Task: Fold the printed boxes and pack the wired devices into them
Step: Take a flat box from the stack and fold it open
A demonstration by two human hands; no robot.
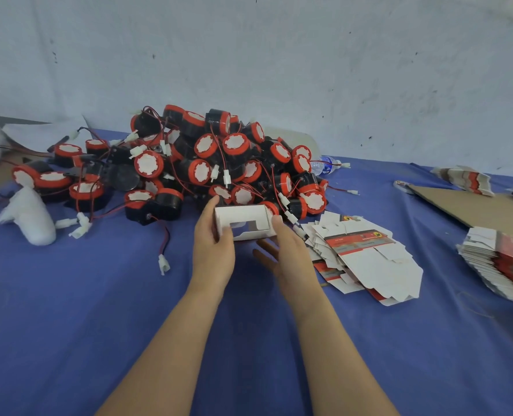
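A partly folded white box (243, 220) is held just above the blue table cover, in front of a big heap of black-and-red wired devices (207, 157). My left hand (213, 244) grips the box's left end, thumb on top. My right hand (285, 250) holds its right end with the thumb against the side, fingers spread underneath. To the right of my hands lies a fanned pile of flat printed boxes (366, 256), white with red bands.
A thicker stack of flat boxes (501, 262) sits at the right edge, with brown cardboard (471, 208) and more flat boxes (465, 178) behind it. A plastic bottle (324, 166) lies behind the heap. White foam wrap (30, 217) lies at the left. A loose wire with connector (163, 262) lies left of my hands.
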